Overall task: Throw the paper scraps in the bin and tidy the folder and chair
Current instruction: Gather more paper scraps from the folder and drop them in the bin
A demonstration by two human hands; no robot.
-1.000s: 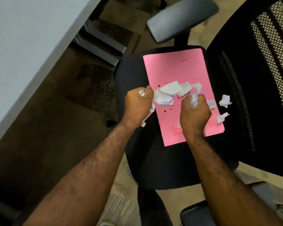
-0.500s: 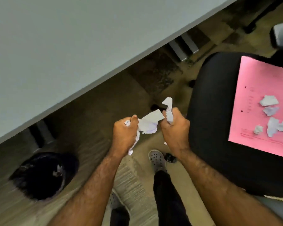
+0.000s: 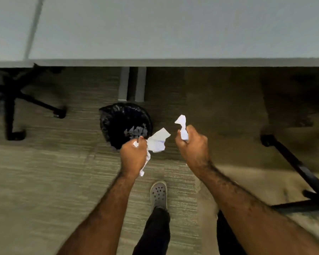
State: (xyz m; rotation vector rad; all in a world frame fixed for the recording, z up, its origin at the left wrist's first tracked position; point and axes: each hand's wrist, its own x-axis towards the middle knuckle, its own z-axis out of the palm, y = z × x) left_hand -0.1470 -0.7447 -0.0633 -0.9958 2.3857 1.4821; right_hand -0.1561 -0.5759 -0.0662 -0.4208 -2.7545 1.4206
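Now both fists squeeze white crumpled paper scraps (image 3: 157, 142). Round black-lined bin (image 3: 125, 124) sits up-left of the left hand (image 3: 133, 156), nearer than the right hand (image 3: 191, 146).

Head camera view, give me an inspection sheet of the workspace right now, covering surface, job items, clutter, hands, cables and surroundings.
Surface: grey-brown carpet; pale desk top above it.
Job's things: black-lined bin under the desk edge, crumpled paper already inside; white paper scraps held in both hands. Folder not in view.
Clutter: nothing seen on the carpet.
Hands: left hand in a closed grip on scraps, beside the bin's near rim; right hand in a closed grip on scraps, right of the bin.
Cables: nothing seen.
Surroundings: chair base with castors at left, dark chair legs at right, grey desk leg, person's shoe.
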